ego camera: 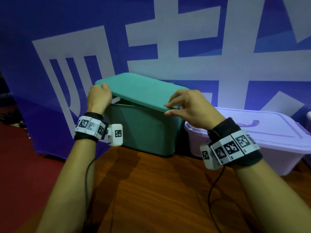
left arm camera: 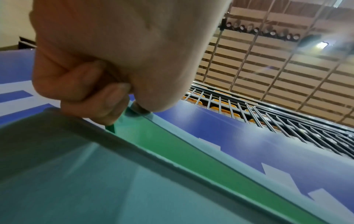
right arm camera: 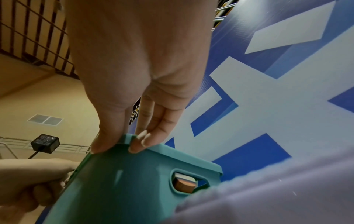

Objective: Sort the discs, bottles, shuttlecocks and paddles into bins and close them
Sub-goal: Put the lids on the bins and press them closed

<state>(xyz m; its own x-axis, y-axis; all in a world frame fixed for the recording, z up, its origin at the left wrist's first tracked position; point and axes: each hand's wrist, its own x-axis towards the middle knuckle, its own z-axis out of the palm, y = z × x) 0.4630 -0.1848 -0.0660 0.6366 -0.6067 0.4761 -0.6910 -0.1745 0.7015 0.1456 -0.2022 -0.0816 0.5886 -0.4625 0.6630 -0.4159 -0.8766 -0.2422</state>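
Observation:
A teal bin stands on the wooden table against the blue banner. Its teal lid lies tilted over the rim, with a gap at the front left. My left hand grips the lid's left end, fingers curled round its edge. My right hand pinches the lid's front right corner between thumb and fingertips. In the right wrist view a wooden handle end shows through the bin's side grip hole. What else is inside is hidden.
A lilac bin with its lid on stands to the right of the teal bin, close to it. The blue-and-white banner rises right behind both bins. Red floor lies beyond the table's left edge.

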